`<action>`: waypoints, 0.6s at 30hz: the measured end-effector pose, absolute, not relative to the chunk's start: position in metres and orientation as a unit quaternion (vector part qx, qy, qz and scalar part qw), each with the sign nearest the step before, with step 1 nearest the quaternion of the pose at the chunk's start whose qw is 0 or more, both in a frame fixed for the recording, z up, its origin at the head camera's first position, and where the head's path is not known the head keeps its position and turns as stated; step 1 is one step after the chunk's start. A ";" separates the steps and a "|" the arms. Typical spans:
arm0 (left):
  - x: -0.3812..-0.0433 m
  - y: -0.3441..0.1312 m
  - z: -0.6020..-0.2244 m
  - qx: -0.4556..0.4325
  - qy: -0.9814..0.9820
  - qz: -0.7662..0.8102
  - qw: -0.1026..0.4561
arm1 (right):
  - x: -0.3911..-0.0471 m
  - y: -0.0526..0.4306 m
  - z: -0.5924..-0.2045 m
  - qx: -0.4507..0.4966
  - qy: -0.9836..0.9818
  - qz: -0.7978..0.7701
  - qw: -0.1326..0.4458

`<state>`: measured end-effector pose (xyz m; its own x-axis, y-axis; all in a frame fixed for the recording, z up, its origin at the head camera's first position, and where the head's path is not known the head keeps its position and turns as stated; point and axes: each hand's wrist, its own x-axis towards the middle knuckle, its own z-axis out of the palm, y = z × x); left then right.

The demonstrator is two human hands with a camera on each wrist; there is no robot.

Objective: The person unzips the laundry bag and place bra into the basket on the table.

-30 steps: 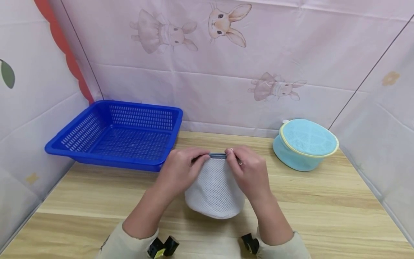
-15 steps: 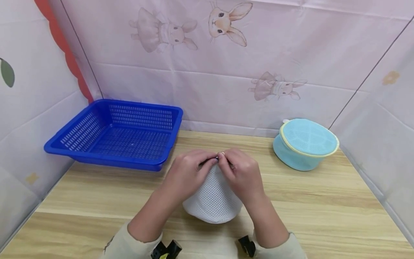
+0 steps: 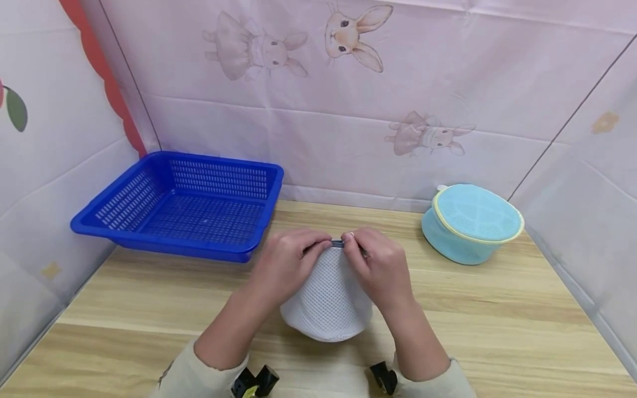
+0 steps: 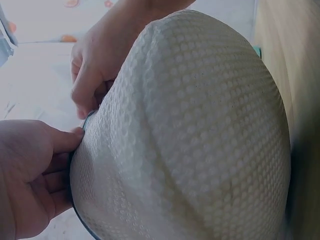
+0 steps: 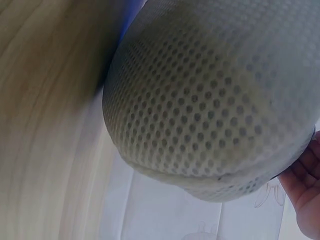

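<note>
A white mesh laundry bag (image 3: 328, 298) with a grey zipped edge (image 3: 337, 243) is held upright over the table, in front of the person. My left hand (image 3: 291, 262) pinches that edge between thumb and fingers. Close beside it, my right hand (image 3: 380, 262) pinches the same edge, leaving a short stretch of grey between the two. The left wrist view has the bag's honeycomb mesh (image 4: 210, 110) filling most of the picture, the left thumb at its dark rim. In the right wrist view the rounded mesh body (image 5: 200, 105) hides much of the hands.
A blue plastic basket (image 3: 199, 251) with slotted sides stands at the back left. Toward the back right sits a light-blue mesh bag (image 3: 478, 213) with yellow trim. Printed fabric walls (image 3: 338, 143) enclose the wooden table (image 3: 473, 320) at the back and sides.
The hands came together along the bag's edge, then parted slightly, so a bit of grey edge shows between them again. The bag has shifted slightly left and lower. Basket and blue bag stay put.
</note>
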<state>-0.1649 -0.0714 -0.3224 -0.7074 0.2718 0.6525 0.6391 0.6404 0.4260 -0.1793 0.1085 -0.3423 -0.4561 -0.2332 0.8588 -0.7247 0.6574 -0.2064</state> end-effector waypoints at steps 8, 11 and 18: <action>-0.168 -0.076 -0.321 -0.253 -0.866 -0.333 0.272 | -0.181 0.115 -0.341 0.283 -0.801 0.299 0.436; -0.168 -0.076 -0.321 -0.252 -0.867 -0.333 0.272 | -0.182 0.114 -0.341 0.282 -0.798 0.304 0.437; -0.166 -0.073 -0.323 -0.269 -0.862 -0.323 0.282 | -0.180 0.108 -0.341 0.296 -0.792 0.306 0.437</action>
